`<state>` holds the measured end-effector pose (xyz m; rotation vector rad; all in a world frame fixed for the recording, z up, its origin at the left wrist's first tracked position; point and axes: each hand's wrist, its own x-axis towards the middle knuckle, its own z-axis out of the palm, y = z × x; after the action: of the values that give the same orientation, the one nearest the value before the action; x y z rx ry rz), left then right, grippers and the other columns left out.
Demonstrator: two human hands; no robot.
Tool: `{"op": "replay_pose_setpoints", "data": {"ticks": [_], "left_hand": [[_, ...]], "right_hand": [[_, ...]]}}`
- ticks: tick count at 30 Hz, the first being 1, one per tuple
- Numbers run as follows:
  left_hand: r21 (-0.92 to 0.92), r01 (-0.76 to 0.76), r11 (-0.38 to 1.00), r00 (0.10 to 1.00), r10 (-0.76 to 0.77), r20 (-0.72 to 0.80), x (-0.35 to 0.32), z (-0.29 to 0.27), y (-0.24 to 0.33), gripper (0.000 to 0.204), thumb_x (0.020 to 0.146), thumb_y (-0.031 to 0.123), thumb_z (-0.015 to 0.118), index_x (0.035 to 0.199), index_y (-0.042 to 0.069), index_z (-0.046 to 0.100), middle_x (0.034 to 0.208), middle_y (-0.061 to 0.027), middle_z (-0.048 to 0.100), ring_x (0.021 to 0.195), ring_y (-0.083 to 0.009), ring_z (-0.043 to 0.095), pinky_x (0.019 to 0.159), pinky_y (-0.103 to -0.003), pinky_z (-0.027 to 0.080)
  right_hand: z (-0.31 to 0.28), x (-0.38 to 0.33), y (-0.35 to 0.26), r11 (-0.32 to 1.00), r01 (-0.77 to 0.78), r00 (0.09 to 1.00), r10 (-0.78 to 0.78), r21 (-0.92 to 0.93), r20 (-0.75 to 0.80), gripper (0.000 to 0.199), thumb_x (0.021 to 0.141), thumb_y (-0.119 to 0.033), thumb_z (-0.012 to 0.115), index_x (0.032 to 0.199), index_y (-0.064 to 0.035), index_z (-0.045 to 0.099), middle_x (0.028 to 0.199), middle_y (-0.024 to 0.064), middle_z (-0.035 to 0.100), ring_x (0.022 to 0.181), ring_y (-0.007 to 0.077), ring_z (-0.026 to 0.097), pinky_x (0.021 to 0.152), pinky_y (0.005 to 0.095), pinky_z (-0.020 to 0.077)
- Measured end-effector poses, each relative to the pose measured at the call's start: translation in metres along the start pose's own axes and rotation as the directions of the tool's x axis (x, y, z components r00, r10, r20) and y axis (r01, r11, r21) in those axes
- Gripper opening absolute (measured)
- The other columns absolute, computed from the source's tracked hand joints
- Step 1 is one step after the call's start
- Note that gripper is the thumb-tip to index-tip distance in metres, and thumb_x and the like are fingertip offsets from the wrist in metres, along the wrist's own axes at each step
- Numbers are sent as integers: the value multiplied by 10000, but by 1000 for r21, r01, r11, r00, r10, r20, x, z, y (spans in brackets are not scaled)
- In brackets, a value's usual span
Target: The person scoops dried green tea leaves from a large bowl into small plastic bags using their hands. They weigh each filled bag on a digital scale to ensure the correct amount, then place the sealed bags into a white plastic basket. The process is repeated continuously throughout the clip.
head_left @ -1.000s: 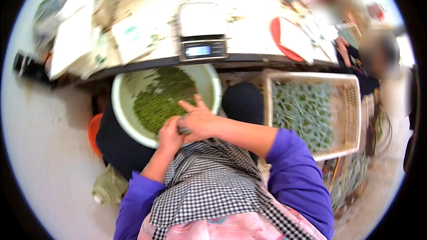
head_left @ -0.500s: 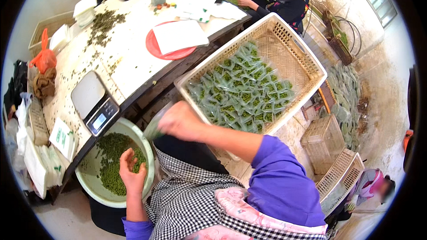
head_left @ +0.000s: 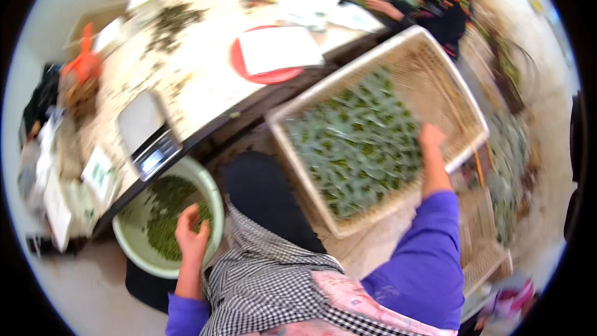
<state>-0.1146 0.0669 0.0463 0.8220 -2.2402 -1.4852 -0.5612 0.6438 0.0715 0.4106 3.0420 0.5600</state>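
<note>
While the left hand (head_left: 190, 234) hung wide over the basin (head_left: 217, 202), the right hand (head_left: 431, 138) was among packets (head_left: 357, 149) in the crate (head_left: 429, 87), grip unclear | done: packets covered much of it | left over: loose greens (head_left: 163, 239) lay in the basin

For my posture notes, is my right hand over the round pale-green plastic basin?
No, your right hand is over the white rectangular plastic crate, while your left hand is at the basin.

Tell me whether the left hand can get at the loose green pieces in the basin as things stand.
Probably yes: the open left hand is over the light green basin, and nothing visible lies between it and the loose green pieces.
</note>
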Motion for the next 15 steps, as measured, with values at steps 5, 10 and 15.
{"op": "replay_pose_setpoints", "data": {"ticks": [5,10,15], "left_hand": [[177,-90,980,977,121,-174,13,-32,15,210,747,-19,695,949,28,660,1156,-138,656,1085,-267,633,932,-351,505],[478,-114,871,824,352,-445,47,-97,21,160,729,36,713,879,68,669,1026,-110,659,1014,-309,606,902,-408,466],[670,62,740,693,451,-562,98,-171,7,257,696,50,738,942,64,666,1018,-99,614,992,-313,565,856,-426,468]], "right_hand": [[-62,-50,-31,984,9,932,-73,-179,-354,131,812,-287,636,845,-230,750,917,27,702,924,224,650,797,488,429],[-97,-48,-97,860,507,622,-312,65,-718,110,824,-189,653,914,-140,692,991,43,665,985,248,611,844,430,460],[-177,-123,-260,198,929,371,-472,313,-800,77,802,-10,657,874,1,634,947,153,666,935,326,626,850,408,470]]}}
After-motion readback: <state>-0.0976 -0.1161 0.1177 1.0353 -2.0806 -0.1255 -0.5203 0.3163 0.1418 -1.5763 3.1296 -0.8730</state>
